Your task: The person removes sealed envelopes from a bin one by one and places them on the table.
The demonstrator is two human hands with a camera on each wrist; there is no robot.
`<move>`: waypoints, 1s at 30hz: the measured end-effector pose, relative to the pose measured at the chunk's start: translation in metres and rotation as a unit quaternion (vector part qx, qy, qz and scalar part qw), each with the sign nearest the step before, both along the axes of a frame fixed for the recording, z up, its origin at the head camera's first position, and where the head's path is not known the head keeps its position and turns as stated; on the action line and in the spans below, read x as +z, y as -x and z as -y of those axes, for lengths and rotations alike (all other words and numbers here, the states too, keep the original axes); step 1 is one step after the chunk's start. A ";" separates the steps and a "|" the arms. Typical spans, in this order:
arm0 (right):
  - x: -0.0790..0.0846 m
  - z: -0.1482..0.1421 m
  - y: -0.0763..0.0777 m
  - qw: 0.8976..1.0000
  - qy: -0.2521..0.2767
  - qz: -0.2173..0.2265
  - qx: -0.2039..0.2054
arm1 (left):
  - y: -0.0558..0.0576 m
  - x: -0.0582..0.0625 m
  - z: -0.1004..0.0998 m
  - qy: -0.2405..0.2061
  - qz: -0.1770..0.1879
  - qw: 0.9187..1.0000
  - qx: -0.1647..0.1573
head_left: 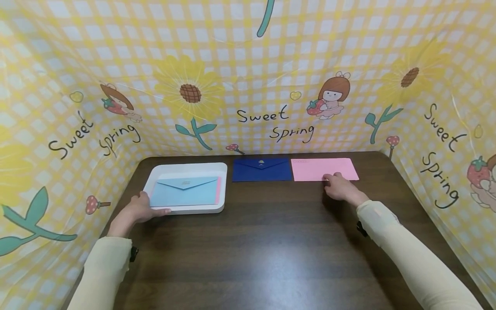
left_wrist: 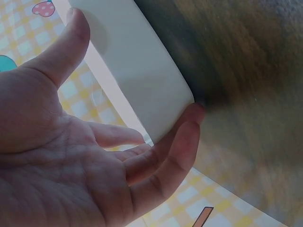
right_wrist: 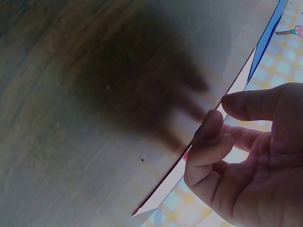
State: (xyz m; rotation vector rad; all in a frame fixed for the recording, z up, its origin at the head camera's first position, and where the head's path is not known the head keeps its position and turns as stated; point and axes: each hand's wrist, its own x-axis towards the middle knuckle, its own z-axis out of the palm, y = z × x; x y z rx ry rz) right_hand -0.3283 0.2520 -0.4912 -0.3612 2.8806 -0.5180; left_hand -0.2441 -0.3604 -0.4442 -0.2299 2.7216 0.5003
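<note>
Backdrop (head_left: 255, 77): "Sweet Spring" | right hand (head_left: 342, 188) pinches pink envelope (head_left: 319, 168)

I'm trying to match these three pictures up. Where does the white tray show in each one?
Head view: the white tray sits on the dark table, left of centre and a little below mid-height.
Left wrist view: only part of it shows, slanting from the top edge down to about the middle.
Right wrist view: it is not in this picture.
Shared landmark: the yellow checked cloth appears in all three.
</note>
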 end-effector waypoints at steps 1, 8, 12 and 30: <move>0.000 0.000 0.000 1.000 0.001 0.001 0.001 | 0.000 -0.001 0.000 0.000 0.000 1.000 -0.001; 0.000 0.001 0.002 1.000 -0.002 0.010 -0.005 | 0.001 0.000 0.000 0.002 0.004 1.000 0.001; 0.001 0.001 0.004 1.000 -0.005 0.016 -0.009 | 0.001 -0.001 0.000 0.004 0.004 1.000 -0.001; 0.000 0.000 0.006 1.000 -0.007 0.024 -0.014 | 0.003 -0.001 0.000 0.017 0.002 1.000 -0.009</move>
